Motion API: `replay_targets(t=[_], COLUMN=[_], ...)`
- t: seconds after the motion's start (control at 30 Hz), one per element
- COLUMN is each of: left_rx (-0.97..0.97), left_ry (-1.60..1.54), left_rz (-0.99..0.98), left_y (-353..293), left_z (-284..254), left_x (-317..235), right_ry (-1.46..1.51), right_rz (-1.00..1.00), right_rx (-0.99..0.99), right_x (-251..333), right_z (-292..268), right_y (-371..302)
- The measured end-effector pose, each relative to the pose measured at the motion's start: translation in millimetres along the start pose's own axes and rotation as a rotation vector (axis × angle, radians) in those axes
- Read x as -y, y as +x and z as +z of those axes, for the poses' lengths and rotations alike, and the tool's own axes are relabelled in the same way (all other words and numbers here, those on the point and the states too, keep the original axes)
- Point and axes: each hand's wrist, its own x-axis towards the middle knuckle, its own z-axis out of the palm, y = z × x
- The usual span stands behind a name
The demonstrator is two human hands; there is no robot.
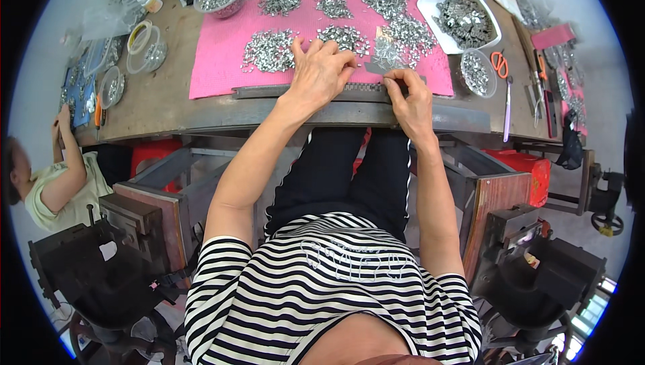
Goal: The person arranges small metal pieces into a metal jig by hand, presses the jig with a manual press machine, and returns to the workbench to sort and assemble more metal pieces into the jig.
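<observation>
A long slotted metal bar [366, 88] lies along the front edge of the pink mat. My left hand [316, 72] is over its middle, index finger and thumb drawn together close to the slots, the other fingers raised and spread. Whatever is between that thumb and finger is hidden. Near the bar's right end, my right hand [411, 99] is closed in a pinch; anything held there is too small to make out. Just beyond it lies a flat grey piece [377, 68]. Small shiny metal parts form a pile [265, 51] left of my left hand and another pile [411, 34] beyond my right.
On the pink mat [218, 62] are several more piles. A white tray [437, 35] of metal parts, a round tub [478, 72], orange-handled scissors [499, 64] and a purple-handled tool [508, 106] are at the right. Tubs [148, 56] stand left. Another person [64, 177] works at far left.
</observation>
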Motion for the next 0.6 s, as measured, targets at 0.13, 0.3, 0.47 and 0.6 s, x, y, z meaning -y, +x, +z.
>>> replay_targets(t=[0.13, 0.3, 0.47, 0.6], left_rx=[-0.004, -0.078, -0.102, -0.129], left_ry=[0.022, -0.033, -0.132, -0.146], left_rz=[0.003, 0.044, 0.094, 0.095], left_y=[1, -2, -12, -17], left_z=[1, 1, 11, 21], left_x=[1, -19, -35, -38], right_ry=[-0.033, -0.040, -0.037, -0.070], right_rz=[-0.033, 0.026, 0.165, 0.129], right_rx=[0.033, 0.170, 0.400, 0.344], right_x=[-4, -5, -7, -16], right_z=[-3, -9, -11, -6], right_y=[5, 26, 47, 46])
